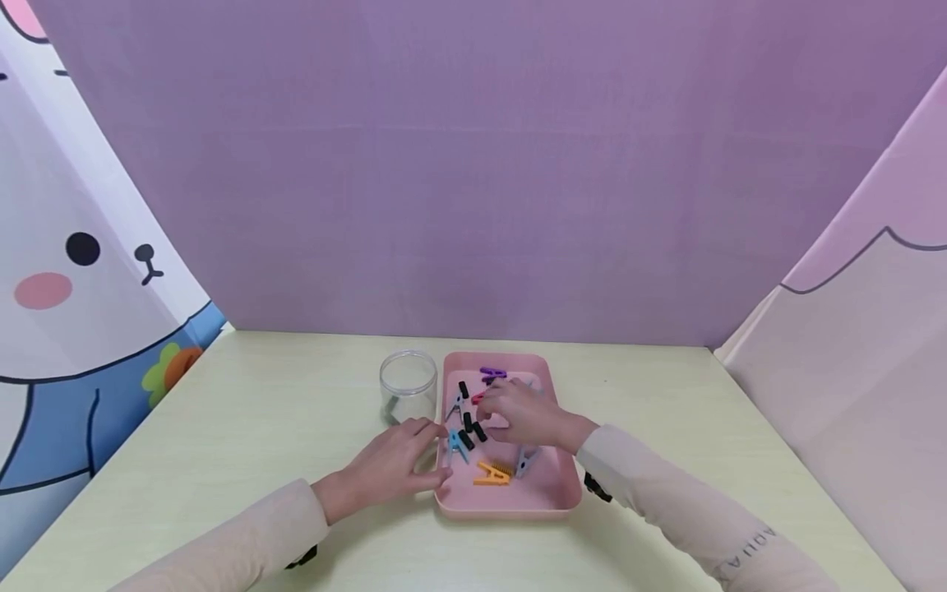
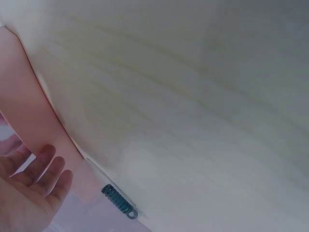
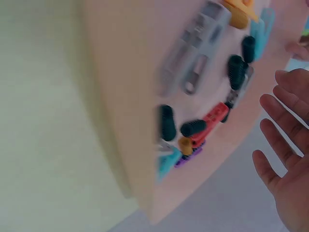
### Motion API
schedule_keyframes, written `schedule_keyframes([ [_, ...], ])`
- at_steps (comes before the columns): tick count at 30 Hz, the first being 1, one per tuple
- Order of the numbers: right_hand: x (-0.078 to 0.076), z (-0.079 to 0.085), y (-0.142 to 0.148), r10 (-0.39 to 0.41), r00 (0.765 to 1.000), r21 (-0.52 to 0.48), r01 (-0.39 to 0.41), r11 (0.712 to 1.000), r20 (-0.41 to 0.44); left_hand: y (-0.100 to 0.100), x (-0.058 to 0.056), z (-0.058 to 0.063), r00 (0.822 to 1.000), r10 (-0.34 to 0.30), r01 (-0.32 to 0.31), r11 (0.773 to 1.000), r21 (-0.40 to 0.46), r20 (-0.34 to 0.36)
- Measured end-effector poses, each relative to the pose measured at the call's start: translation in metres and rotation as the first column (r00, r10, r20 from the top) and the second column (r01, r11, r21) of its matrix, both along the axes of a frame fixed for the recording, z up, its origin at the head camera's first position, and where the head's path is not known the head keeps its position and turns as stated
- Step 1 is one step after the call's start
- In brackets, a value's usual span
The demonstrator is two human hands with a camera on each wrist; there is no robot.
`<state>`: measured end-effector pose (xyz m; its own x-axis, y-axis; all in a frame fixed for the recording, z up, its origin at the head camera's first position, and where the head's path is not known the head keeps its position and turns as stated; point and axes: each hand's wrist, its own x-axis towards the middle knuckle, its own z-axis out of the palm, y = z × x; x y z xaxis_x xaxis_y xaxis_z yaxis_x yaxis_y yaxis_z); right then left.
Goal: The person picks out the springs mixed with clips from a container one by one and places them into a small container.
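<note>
A shallow pink tray (image 1: 536,496) holds several small plastic clips and dark ribbed coil-like pieces (image 1: 468,422). Among the clips are a yellow one (image 1: 491,474), a light blue one (image 1: 456,444), a grey one (image 1: 525,462), a purple one (image 1: 493,372) and a red one (image 3: 210,123). My right hand (image 1: 524,413) hovers over the tray's middle, fingers loosely bent, with nothing held. At the tray's left rim, my left hand (image 1: 395,462) has relaxed, spread fingers, near the blue clip. A clear round jar (image 1: 399,386) stands just beyond it, with a dark coil (image 2: 118,200) inside.
Tray and jar stand side by side on a pale wooden table (image 1: 296,395). A purple cloth (image 1: 473,181) hangs behind the table, and printed cloths (image 1: 96,329) flank it. Each wrist wears a dark strap (image 1: 598,487).
</note>
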<state>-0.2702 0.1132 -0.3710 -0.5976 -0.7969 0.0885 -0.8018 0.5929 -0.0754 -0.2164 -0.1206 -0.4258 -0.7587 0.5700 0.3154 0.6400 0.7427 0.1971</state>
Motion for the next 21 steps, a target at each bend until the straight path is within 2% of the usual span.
schedule_keyframes([
  [6, 0.006, -0.01, 0.009, -0.009, 0.999, 0.036, 0.008, 0.999, 0.032, 0.0, 0.0, 0.001, 1.0, 0.003, -0.003, 1.0, 0.007, 0.015],
  [13, 0.015, -0.012, 0.018, -0.053, 0.992, 0.04, 0.048, 0.998, 0.115, -0.001, 0.0, 0.0, 1.0, 0.005, -0.005, 1.0, 0.006, 0.018],
  [21, 0.022, -0.015, 0.024, -0.057, 0.986, 0.027, 0.054, 0.998, 0.156, 0.0, 0.0, 0.0, 1.0, 0.014, -0.014, 1.0, 0.0, 0.027],
])
